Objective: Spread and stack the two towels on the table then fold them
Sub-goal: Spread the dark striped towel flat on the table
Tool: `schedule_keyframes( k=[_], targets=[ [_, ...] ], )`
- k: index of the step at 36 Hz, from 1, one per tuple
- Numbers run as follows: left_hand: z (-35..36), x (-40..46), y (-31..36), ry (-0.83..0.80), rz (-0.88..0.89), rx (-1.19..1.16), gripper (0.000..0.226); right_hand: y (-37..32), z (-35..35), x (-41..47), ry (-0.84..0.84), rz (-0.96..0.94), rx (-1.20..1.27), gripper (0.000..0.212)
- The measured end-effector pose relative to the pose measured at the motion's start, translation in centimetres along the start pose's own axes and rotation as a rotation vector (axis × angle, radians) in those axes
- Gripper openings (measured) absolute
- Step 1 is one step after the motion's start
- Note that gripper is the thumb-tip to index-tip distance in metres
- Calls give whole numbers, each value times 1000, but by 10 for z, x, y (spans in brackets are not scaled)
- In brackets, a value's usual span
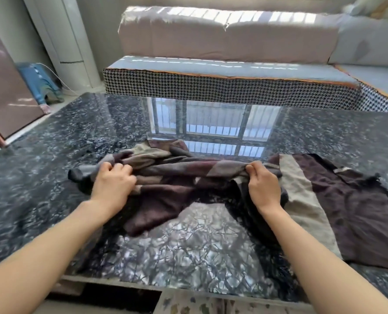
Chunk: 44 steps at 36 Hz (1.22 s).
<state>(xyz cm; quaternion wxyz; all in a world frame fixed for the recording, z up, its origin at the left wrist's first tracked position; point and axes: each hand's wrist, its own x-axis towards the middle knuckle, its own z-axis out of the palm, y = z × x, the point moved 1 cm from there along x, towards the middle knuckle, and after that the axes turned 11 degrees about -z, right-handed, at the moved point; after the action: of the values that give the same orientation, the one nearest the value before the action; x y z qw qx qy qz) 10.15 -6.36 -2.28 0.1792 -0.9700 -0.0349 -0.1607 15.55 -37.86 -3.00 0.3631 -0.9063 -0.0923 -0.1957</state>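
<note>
I see 2 towels: the bunched towel (165, 175) is patched in dark brown, taupe and grey-mauve blocks; the flat towel (347, 211) is deep brown with a beige band. The table (52, 155) is glossy black — veined white and grey. The sofa's edge (211, 89) shows black-and-white houndstooth.

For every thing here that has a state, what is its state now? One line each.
Bunched towel: crumpled, gripped at both ends, not yet spread.
Flat towel: lying mostly spread on the table's right side.
Left hand: closed on the bunched towel.
Right hand: closed on the bunched towel.
Table: glossy, reflecting the window.
</note>
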Motion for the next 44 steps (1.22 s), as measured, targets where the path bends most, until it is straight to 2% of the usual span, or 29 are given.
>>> schedule_keyframes(
  k=[2, 3, 5, 6, 8, 11, 14, 16, 20, 23, 26, 28, 30, 32, 33, 34, 36, 38, 39, 41, 44],
  targets=[
    [-9, 5, -4, -37, -97, -19, 13, 1, -1, 1, -11, 27, -74, 21],
    [-14, 7, -1, -20, -92, -45, 13, 0, 0, 2, -27, 9, -125, 19],
    [-24, 8, 14, 64, 33, -123, 11, -6, 5, 2, -52, -77, -240, 19],
    [-28, 7, 26, 96, 112, -169, 10, -11, 8, 1, -56, -141, -260, 29],
    [-28, 2, 48, 110, 201, -208, 23, -26, 13, -2, -94, -300, -222, 42],
    [-21, -5, 67, 20, 158, -243, 27, -46, 23, -7, -274, -440, -248, 49],
    [-11, -7, 60, -14, 95, -221, 23, -53, 33, -12, -436, -419, -349, 52],
    [-5, -8, 46, -36, 123, -213, 25, -51, 36, -15, -469, -430, -364, 49],
    [-12, -7, 14, -226, 155, -155, 27, -45, 36, -20, -471, -447, -323, 37],
    [-15, -2, -13, -454, 19, 62, 30, -43, 34, -22, -477, -415, -330, 37],
    [-15, -1, -43, -575, -80, 286, 31, -45, 24, -25, -478, -391, -359, 46],
    [-19, -2, -56, -616, -125, 368, 31, -47, 18, -28, -525, -415, -339, 40],
    [-30, 3, -56, -565, -152, 348, 30, -54, 12, -28, -704, -407, -253, 27],
    [-45, 14, -43, -388, -141, 222, 26, -65, 7, -25, -884, -337, -124, 37],
    [-51, 20, -33, -293, -111, 108, 23, -68, 7, -23, -893, -299, -54, 43],
    [-54, 26, -22, -213, -67, -46, 20, -72, 7, -19, -853, -268, 13, 45],
    [-60, 38, 3, -174, 24, -346, 19, -75, 8, -10, -678, -264, 48, 35],
    [-62, 50, 29, -188, 108, -471, 25, -71, 10, 1, -554, -299, -110, 19],
    [-61, 56, 41, -195, 145, -495, 31, -67, 11, 6, -561, -295, -192, 22],
    [-54, 65, 59, -237, 223, -469, 47, -55, 11, 10, -664, -259, -311, 42],
    [-42, 76, 70, -295, 340, -232, 53, -39, 6, 9, -772, -225, -417, 56]
  ],
)
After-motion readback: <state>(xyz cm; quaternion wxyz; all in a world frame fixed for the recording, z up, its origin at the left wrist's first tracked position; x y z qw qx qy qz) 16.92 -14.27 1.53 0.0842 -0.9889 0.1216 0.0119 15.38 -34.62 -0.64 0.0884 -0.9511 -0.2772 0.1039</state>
